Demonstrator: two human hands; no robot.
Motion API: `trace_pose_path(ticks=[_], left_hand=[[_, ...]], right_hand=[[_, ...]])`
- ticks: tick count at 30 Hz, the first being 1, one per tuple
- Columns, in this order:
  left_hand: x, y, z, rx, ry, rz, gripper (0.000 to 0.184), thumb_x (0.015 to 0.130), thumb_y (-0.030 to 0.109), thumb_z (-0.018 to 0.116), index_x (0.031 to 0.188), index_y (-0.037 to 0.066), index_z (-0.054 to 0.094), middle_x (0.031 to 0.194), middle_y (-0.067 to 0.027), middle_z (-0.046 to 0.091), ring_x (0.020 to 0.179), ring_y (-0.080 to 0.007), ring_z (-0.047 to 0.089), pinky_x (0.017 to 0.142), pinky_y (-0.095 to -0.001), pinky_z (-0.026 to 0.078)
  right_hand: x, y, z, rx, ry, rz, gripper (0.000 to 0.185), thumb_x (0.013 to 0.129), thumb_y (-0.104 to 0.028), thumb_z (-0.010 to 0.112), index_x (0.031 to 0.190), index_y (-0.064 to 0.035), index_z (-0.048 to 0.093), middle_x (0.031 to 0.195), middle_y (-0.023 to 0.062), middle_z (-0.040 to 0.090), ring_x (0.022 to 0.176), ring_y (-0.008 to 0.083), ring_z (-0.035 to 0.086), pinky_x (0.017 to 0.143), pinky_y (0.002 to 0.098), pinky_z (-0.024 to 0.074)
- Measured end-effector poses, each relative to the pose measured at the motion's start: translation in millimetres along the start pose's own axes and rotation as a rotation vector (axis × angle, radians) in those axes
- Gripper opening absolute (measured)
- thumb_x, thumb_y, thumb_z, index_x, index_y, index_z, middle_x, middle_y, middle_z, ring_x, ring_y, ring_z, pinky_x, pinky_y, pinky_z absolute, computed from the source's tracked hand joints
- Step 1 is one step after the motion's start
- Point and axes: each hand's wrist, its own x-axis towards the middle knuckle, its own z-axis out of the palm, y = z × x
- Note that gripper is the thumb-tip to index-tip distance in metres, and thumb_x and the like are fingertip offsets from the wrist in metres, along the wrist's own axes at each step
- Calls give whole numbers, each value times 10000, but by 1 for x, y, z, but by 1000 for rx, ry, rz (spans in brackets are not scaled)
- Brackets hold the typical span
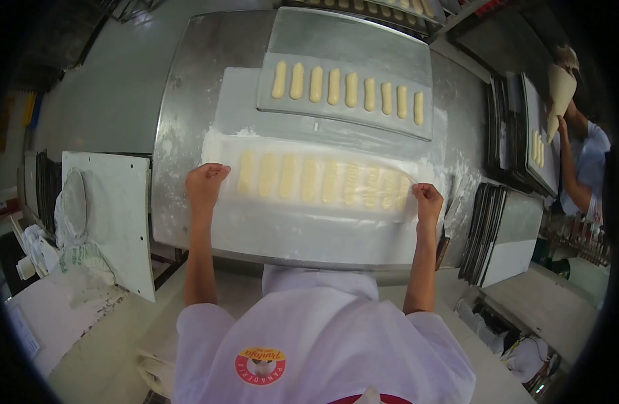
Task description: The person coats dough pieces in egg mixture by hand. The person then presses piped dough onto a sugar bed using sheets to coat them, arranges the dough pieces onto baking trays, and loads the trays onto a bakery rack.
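Note:
A row of several pale dough strips (287,176) lies on the steel table in front of me, under a thin see-through sheet (390,176). The sheet looks wrinkled and glossy over the strips toward the right. At its left edge my left hand (207,180) is closed, fingers pinched on the sheet. My right hand (427,196) pinches the right edge, where the sheet is slightly lifted. Just beyond, a metal baking tray (350,40) carries another row of uncovered piped dough strips (334,86).
Flour (458,209) dusts the steel table (195,87). A dark-handled tool (443,250) lies at the right front edge. Stacked trays (483,232) stand to the right. Beyond them a person holds a piping bag (561,97). A white board (114,222) is at left.

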Motion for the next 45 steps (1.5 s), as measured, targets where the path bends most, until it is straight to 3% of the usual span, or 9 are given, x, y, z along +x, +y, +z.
trace_pose_path(ticks=[11,17,19,21,30,32,39,42,45], left_hand=[[0,-4,2,-21,5,-39,203,713,168,750,793,-7,687,635,-88,652,574,-134,599,562,-249,447],[13,4,7,-28,1,16,234,711,188,759,836,4,685,737,-63,645,536,-116,478,541,-263,412],[25,3,14,-9,104,231,242,697,177,772,854,16,683,824,-54,606,575,-113,427,560,-261,396],[38,-3,20,-30,78,216,236,687,164,778,848,20,682,838,-55,590,597,-113,433,574,-256,395],[30,-31,-6,-157,-21,314,179,650,52,768,748,18,622,865,-34,569,636,-127,445,613,-257,395],[14,-22,-23,-164,-54,321,179,643,31,761,736,20,609,873,-27,563,652,-128,449,621,-254,392],[-19,63,-102,-295,-280,-43,175,647,-9,722,724,15,567,887,-5,465,769,-105,445,671,-239,390],[7,115,-101,-305,-247,-47,157,667,6,714,732,15,571,858,-1,455,762,-99,433,705,-237,391],[74,135,-78,-273,-225,155,142,695,51,713,732,16,580,833,-3,466,762,-108,434,710,-241,383]], right_hand=[[-2,8,4,-65,57,-78,83,767,-89,687,766,-25,633,661,-28,546,628,58,450,588,218,356],[16,-4,7,-134,64,-99,133,760,-143,696,800,-21,662,652,-32,529,612,71,419,558,242,359],[28,-8,12,-151,70,-152,145,761,-152,698,810,-19,666,652,-34,526,610,73,414,558,244,357],[37,-9,13,-100,-15,-69,117,790,-149,700,814,-42,662,694,-71,522,647,41,397,597,206,318],[-2,-23,-20,184,-145,-53,56,767,-64,669,795,-32,632,730,-38,528,709,81,417,702,225,340],[-20,-35,-34,183,-170,-32,49,764,-49,661,777,-36,616,755,-36,522,737,84,425,731,231,336],[-50,-90,-69,294,-147,26,81,767,-2,619,756,-67,572,860,-24,499,858,93,443,851,252,304],[-14,-105,-69,346,-168,-44,62,791,2,606,795,-53,579,861,-33,513,867,77,457,858,231,311],[46,-138,-53,394,-161,-130,40,835,-33,588,810,-51,562,847,-42,514,846,56,453,832,205,314]])
